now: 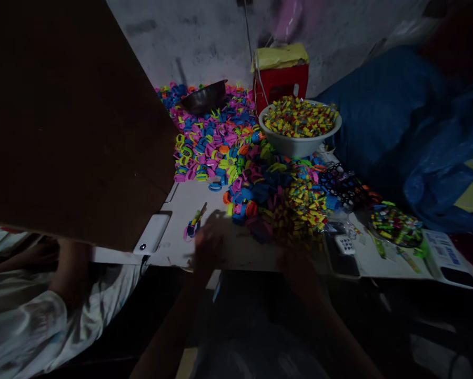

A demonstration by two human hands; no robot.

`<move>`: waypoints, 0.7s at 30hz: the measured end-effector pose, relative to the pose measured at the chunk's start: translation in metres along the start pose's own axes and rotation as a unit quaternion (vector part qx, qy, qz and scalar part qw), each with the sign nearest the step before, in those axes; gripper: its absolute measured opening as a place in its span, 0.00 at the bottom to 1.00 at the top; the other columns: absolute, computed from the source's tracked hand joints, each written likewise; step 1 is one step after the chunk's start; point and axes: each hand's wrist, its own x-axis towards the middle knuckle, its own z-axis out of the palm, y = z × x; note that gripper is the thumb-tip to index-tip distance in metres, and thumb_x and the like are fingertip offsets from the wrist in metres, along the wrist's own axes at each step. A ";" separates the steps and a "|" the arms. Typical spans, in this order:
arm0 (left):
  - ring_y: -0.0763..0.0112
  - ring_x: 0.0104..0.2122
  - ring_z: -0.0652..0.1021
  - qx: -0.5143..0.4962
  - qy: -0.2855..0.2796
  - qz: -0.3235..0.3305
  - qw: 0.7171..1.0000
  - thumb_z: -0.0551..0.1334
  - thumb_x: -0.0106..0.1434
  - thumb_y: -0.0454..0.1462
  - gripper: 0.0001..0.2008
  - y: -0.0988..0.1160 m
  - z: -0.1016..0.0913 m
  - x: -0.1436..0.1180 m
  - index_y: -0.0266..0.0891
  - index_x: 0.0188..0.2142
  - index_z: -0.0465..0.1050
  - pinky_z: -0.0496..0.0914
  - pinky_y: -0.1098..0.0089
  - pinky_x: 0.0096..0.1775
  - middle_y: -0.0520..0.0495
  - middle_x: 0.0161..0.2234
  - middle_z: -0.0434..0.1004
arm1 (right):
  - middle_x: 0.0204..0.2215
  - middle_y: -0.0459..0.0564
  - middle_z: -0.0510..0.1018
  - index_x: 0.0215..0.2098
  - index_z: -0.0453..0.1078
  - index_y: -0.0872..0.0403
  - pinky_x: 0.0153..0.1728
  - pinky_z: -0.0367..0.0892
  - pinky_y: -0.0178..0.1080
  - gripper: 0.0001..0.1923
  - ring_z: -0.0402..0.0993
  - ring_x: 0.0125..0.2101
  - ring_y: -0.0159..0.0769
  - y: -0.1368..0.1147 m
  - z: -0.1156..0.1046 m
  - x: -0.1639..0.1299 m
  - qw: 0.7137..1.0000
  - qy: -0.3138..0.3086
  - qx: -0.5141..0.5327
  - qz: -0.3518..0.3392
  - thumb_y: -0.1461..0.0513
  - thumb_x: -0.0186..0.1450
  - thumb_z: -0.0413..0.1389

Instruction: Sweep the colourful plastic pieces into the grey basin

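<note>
The scene is dim. My left hand (209,243) hovers blurred over the near edge of a white board (189,205), close to a small pink and yellow toy piece (194,223) lying there. My right hand (299,263) rests dark at the board's front edge, next to a heap of yellow wrapped pieces (305,208). Whether either hand holds anything is hidden by the darkness and blur. A large pile of pink, blue, green and orange plastic rings (216,142) spreads across the floor beyond.
A white bowl (299,145) full of yellow wrapped pieces stands behind the pile, a red stool (280,84) beyond it. A dark metal bowl (203,97) sits at the back. A brown board (70,116) blocks the left. Another person's arm (68,268) is at the left. Blue sacks (398,121) lie right.
</note>
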 end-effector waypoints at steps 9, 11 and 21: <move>0.56 0.50 0.72 -0.050 -0.133 0.117 0.983 0.61 0.62 0.38 0.19 0.098 0.050 0.008 0.40 0.53 0.70 0.65 0.57 0.52 0.40 0.52 0.72 | 0.37 0.55 0.79 0.43 0.68 0.56 0.35 0.66 0.37 0.13 0.77 0.36 0.38 -0.001 -0.005 -0.015 0.994 -0.025 0.108 0.023 0.63 0.69 0.44; 0.56 0.52 0.70 -0.102 -0.147 0.107 0.978 0.63 0.60 0.38 0.17 0.097 0.044 0.009 0.40 0.49 0.73 0.63 0.57 0.53 0.40 0.52 0.72 | 0.39 0.54 0.79 0.47 0.67 0.56 0.36 0.68 0.37 0.13 0.77 0.38 0.38 -0.002 -0.007 -0.022 0.978 0.002 0.209 0.029 0.62 0.69 0.45; 0.67 0.41 0.75 -0.364 -0.226 -0.059 0.902 0.65 0.57 0.39 0.14 0.110 -0.019 -0.049 0.39 0.41 0.65 0.69 0.67 0.44 0.48 0.39 0.74 | 0.40 0.51 0.78 0.44 0.70 0.52 0.41 0.70 0.37 0.14 0.75 0.41 0.37 -0.029 -0.044 -0.031 0.898 0.036 0.437 0.037 0.55 0.68 0.48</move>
